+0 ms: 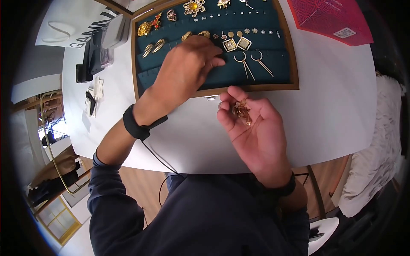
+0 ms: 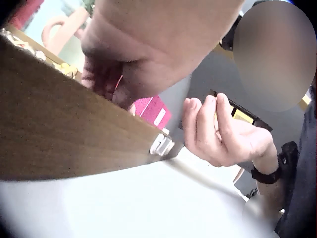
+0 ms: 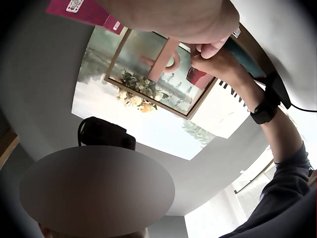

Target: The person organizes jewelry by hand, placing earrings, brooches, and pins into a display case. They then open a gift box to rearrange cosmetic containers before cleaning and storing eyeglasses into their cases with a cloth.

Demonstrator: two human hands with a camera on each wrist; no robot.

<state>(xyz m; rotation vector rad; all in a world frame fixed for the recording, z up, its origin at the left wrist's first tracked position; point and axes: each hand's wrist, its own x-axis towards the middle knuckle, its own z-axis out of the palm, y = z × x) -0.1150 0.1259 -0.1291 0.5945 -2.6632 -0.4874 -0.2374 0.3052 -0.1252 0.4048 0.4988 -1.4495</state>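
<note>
Over the teal lining of a wood-framed jewelry case [image 1: 294,64], my left hand [image 1: 185,70] reaches palm down, its bent fingers at the rows left of the square gold earrings [image 1: 237,44]. Whether it pinches anything is hidden. My right hand [image 1: 258,136] is palm up just in front of the case's near edge, its fingers curled round a few small gold jewelry pieces [image 1: 240,112]. In the left wrist view, my left hand [image 2: 143,44] bends over the wooden edge [image 2: 74,124], apart from my right hand [image 2: 233,134].
More earrings, brooches and small studs fill the case's rows, with two long hoop earrings at its right. A pink printed box [image 1: 331,21] lies behind right. Left of the case are a white paper bag [image 1: 64,27], a black item [image 1: 84,72] and a pale cloth [image 1: 98,87].
</note>
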